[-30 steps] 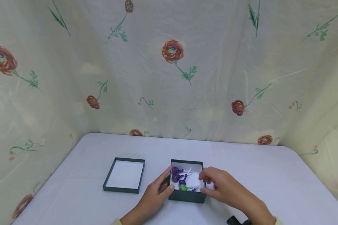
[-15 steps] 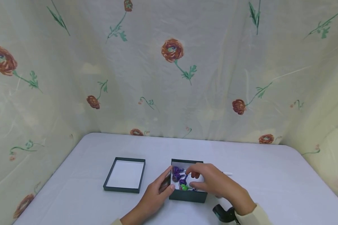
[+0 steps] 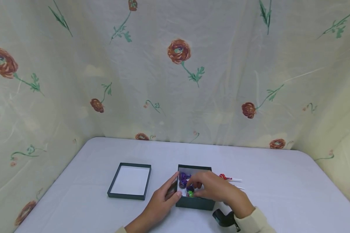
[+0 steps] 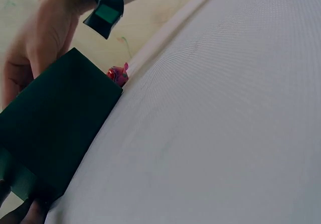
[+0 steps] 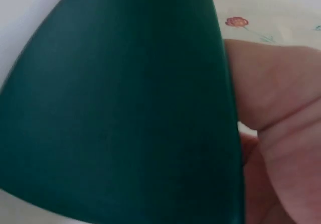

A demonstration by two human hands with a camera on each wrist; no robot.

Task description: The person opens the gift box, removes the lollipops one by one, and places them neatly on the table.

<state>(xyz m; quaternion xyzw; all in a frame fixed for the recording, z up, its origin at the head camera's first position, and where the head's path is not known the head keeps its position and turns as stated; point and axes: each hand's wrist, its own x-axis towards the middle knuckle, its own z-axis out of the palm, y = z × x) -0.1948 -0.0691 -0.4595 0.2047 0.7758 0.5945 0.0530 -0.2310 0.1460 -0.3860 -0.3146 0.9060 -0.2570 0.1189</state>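
Leftward over the dark-green box our right hand has moved, fingers narrowly bent beside purple lollipops inside; we cannot tell if it pinches one. Our left hand grips the box's left side. Tablecloth spreads beyond the far rim; outside right, a red lollipop lies sideways, stick rightward.

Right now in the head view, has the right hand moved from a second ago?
Yes, leftward: judged against the square lid, the right hand is nearer to it, now reaching over the inside of the green box.
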